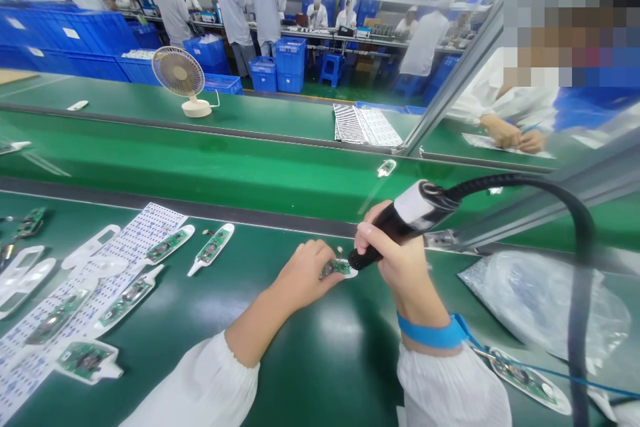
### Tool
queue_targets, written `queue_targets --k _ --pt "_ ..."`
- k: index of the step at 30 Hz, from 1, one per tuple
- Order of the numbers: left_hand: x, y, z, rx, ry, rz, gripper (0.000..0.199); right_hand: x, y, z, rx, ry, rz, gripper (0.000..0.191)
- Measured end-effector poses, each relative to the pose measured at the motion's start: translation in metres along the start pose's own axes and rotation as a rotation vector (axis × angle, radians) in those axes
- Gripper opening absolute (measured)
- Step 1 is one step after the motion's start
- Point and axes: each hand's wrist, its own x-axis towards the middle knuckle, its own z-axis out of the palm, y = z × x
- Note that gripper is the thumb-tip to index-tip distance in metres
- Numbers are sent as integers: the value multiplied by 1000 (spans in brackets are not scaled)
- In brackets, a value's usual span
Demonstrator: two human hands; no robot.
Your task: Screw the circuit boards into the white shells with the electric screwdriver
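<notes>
My right hand (400,260) is wrapped round a black electric screwdriver (393,223) with a white label, held at a slant. A thick black cable (535,181) runs from its back end. Its lower tip meets, or nearly meets, a small white housing with a green circuit board (343,267); the exact contact is hidden. My left hand (306,273) pinches this housing at its left end against the green table. Round my right wrist goes a blue wrist strap (435,332), its cord trailing right.
Several similar housings with boards (214,247) lie at left, some on a printed label sheet (163,213) beside empty white shells (23,273). A clear plastic bag (540,300) and another housing (530,380) are at right. Beyond runs a green conveyor belt (225,173); a co-worker's hands (513,135) are far right.
</notes>
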Motion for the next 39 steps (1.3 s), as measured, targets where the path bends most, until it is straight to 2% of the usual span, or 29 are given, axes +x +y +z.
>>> queue_targets --k 4,9,14,18,23,39 --pt "-1 2 3 -3 -17 -2 14 1 1 -3 -67 -62 24 20" --pt "-1 0 3 4 -26 1 15 2 3 -5 -44 -37 29 19" --pt "-2 0 2 9 -21 12 15 3 2 -7 -78 -80 19 20" --pt "-3 -1 2 2 -9 22 16 2 2 -11 -31 -123 38 17" --pt "-3 -2 3 3 -3 31 17 0 2 -13 14 -170 104 25" --pt "-2 -1 1 -7 -15 21 16 2 -2 -12 2 -218 100 26"
